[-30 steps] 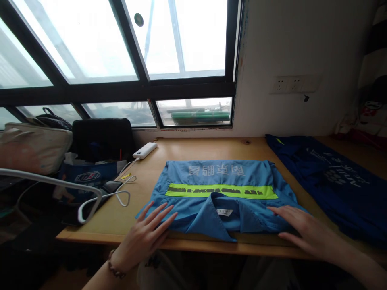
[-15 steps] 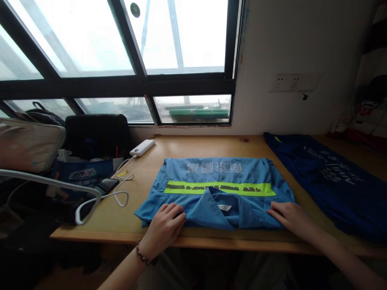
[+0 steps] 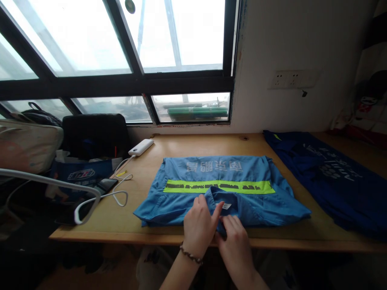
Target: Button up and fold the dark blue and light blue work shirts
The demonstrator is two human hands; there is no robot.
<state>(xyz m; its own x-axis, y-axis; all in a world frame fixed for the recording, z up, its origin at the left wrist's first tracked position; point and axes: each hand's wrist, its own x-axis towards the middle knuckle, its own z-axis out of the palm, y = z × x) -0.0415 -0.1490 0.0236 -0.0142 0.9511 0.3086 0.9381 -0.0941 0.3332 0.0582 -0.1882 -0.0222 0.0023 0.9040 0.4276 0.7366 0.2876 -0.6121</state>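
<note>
A light blue work shirt [image 3: 254, 171] lies folded on the table, its collar towards me, with a yellow-green band and white characters across it. A small white label [image 3: 226, 206] shows inside the neck. My left hand [image 3: 199, 221] rests on the left side of the collar, fingers laid over the cloth and thumb standing apart. Beside it, my right hand [image 3: 237, 241] has its fingers curled on the collar's front edge, pinching the cloth. Both hands nearly touch at the table's front edge and hide part of the collar.
A dark blue garment [image 3: 332, 169] lies at the right of the wooden table [image 3: 181, 143]. A white power bank [image 3: 141, 147] with a white cable [image 3: 124, 193] is at the left. Bags, including a blue one [image 3: 80, 173], crowd the left side. A window [image 3: 181, 36] is behind.
Both hands have moved inward from the shirt's left and right sides to the collar. My right hand has let go of the right side and closed on the collar's front edge.
</note>
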